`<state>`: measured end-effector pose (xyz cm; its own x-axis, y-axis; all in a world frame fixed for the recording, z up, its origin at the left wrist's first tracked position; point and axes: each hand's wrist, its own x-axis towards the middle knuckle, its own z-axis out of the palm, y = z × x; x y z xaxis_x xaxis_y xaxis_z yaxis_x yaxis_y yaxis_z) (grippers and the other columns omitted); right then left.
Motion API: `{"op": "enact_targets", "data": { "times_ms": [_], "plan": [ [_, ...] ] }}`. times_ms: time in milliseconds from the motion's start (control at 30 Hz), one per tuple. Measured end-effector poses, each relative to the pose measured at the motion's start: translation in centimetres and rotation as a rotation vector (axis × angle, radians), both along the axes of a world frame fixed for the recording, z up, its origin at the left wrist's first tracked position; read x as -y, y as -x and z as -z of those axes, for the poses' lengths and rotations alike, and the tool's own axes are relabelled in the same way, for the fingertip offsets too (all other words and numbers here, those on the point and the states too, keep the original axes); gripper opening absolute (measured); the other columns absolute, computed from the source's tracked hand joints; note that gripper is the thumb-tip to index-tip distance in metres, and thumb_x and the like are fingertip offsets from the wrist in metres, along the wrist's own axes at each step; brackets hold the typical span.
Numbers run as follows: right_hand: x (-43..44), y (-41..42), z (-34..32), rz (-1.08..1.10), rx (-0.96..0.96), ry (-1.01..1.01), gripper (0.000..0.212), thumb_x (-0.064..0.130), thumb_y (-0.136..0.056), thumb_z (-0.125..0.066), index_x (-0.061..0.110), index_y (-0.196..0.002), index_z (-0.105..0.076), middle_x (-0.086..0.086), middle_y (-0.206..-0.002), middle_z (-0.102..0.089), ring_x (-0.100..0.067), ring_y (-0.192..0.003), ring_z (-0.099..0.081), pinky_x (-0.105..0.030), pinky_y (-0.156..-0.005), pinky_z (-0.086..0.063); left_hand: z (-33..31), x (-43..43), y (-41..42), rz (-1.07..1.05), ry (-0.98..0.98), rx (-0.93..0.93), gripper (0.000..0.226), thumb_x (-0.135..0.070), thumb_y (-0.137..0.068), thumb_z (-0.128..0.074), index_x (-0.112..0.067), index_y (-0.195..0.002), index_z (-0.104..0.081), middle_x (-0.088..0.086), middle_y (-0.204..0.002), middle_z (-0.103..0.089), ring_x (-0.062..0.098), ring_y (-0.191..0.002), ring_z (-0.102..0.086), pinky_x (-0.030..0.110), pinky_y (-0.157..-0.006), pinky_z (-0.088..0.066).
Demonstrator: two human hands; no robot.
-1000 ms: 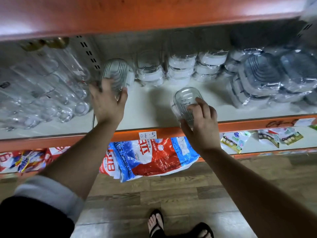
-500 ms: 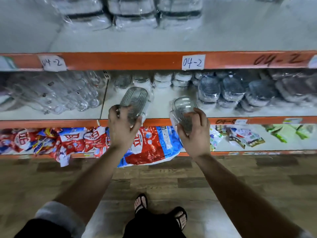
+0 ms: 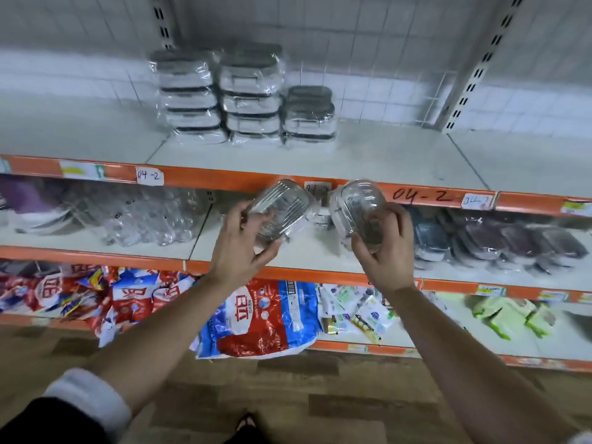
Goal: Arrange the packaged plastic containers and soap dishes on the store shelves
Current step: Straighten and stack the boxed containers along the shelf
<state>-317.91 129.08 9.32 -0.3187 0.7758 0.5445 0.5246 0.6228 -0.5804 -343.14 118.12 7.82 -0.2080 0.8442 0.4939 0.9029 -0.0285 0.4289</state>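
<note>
Red-blue bag [image 3: 262, 318], wood floor [image 3: 288, 395], tiled wall [image 3: 368, 43]

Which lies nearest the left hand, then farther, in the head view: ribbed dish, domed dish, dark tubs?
1. Ribbed dish: held in the left hand.
2. Domed dish: in the right hand.
3. Dark tubs: far right, middle shelf.

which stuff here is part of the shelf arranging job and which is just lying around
Job: ribbed soap dish, held by left hand; domed container, held by right hand; stacked wrapped containers.
Lying about: detergent bags; small packets; clear bottles.
</note>
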Motion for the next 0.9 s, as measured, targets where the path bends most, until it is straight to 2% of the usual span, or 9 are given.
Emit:
{"op": "enact_targets", "data": {
  "times_ms": [233, 400, 467, 533, 633, 700, 767, 833, 900],
  "plan": [
    [-6.5, 0.0, -4.8, 0.003, 0.128, 0.017, 0.044, 0.038, -0.079, -0.059, 0.005, -0.108, -0.061, -0.015, -0.117, -0.054, -0.037, -0.109, -0.048, -0.038, -0.093, -0.039, -4.5, -5.5, 2.9, -0.012, 0.085, -0.013, 0.047, -0.035, -0.085, -0.070, -0.010, -0.123, -0.055, 0.017, -0.132, -0.040, 0.033, -0.122, -0.045, 0.040, -0.101, -0.042],
    [-10.6, 0.1, -5.6, -0.038, 0.305, 0.042, 0.036, 0.025, -0.084, -0.069, 0.006, -0.115, -0.064, -0.014, -0.119, -0.055, -0.036, -0.111, -0.048, -0.036, -0.095, -0.037, -5.9, -8.9, 3.9, 0.044, 0.193, 0.067, 0.043, -0.022, -0.088, -0.065, -0.016, -0.129, -0.050, 0.010, -0.133, -0.036, 0.022, -0.098, -0.055, 0.025, -0.090, -0.038],
    [-12.0, 0.2, -6.1, -0.102, 0.295, 0.090, 0.034, 0.020, -0.085, -0.071, 0.006, -0.116, -0.065, -0.012, -0.119, -0.056, -0.032, -0.111, -0.051, -0.036, -0.099, -0.041, -6.2, -10.2, 4.2, 0.070, 0.229, 0.092, 0.042, -0.017, -0.089, -0.060, -0.016, -0.129, -0.048, 0.009, -0.132, -0.036, 0.019, -0.094, -0.053, 0.031, -0.092, -0.041],
    [-13.6, 0.5, -6.6, -0.165, 0.321, 0.094, 0.031, 0.017, -0.087, -0.071, 0.006, -0.115, -0.067, -0.012, -0.118, -0.060, -0.032, -0.112, -0.055, -0.041, -0.101, -0.043, -6.5, -11.6, 4.6, 0.070, 0.242, 0.098, 0.041, -0.015, -0.088, -0.056, -0.016, -0.128, -0.048, 0.008, -0.132, -0.041, 0.023, -0.104, -0.049, 0.040, -0.099, -0.039],
    [-15.4, 1.2, -6.6, -0.156, 0.355, 0.058, 0.026, 0.006, -0.089, -0.064, 0.003, -0.115, -0.069, -0.014, -0.120, -0.065, -0.034, -0.115, -0.057, -0.042, -0.106, -0.039, -6.6, -13.4, 5.5, 0.025, 0.265, 0.035, 0.034, -0.019, -0.088, -0.050, -0.022, -0.122, -0.049, 0.002, -0.127, -0.050, 0.022, -0.116, -0.040, 0.039, -0.097, -0.031],
    [-16.3, 1.7, -6.3, -0.134, 0.368, 0.069, 0.030, -0.003, -0.089, -0.057, 0.000, -0.118, -0.067, -0.015, -0.123, -0.064, -0.034, -0.117, -0.055, -0.042, -0.108, -0.037, -6.4, -14.2, 6.1, 0.042, 0.244, 0.035, 0.025, -0.029, -0.091, -0.049, -0.024, -0.115, -0.048, -0.001, -0.118, -0.054, 0.018, -0.111, -0.039, 0.034, -0.088, -0.028],
    [-17.1, 2.1, -6.1, -0.105, 0.392, 0.082, 0.035, -0.006, -0.086, -0.053, 0.000, -0.118, -0.065, -0.014, -0.122, -0.064, -0.034, -0.118, -0.053, -0.040, -0.108, -0.037, -6.3, -14.7, 6.4, 0.082, 0.229, 0.063, 0.030, -0.046, -0.090, -0.056, -0.025, -0.108, -0.047, -0.006, -0.111, -0.052, 0.013, -0.106, -0.039, 0.030, -0.083, -0.029],
    [-17.9, 2.7, -6.0, -0.080, 0.424, 0.101, 0.034, -0.002, -0.080, -0.056, 0.004, -0.113, -0.065, -0.012, -0.117, -0.064, -0.032, -0.117, -0.052, -0.038, -0.104, -0.040, -6.5, -15.5, 6.7, 0.102, 0.231, 0.034, 0.044, -0.057, -0.082, -0.063, -0.024, -0.106, -0.047, -0.008, -0.109, -0.048, 0.011, -0.104, -0.037, 0.028, -0.081, -0.031],
    [-18.3, 3.3, -5.8, -0.041, 0.420, 0.153, 0.031, 0.016, -0.078, -0.067, 0.010, -0.108, -0.061, -0.007, -0.114, -0.061, -0.027, -0.115, -0.050, -0.037, -0.095, -0.045, -6.5, -16.2, 6.7, 0.110, 0.230, -0.002, 0.049, -0.054, -0.078, -0.070, -0.022, -0.109, -0.048, -0.008, -0.110, -0.046, 0.013, -0.106, -0.038, 0.028, -0.081, -0.031]
  ]
}}
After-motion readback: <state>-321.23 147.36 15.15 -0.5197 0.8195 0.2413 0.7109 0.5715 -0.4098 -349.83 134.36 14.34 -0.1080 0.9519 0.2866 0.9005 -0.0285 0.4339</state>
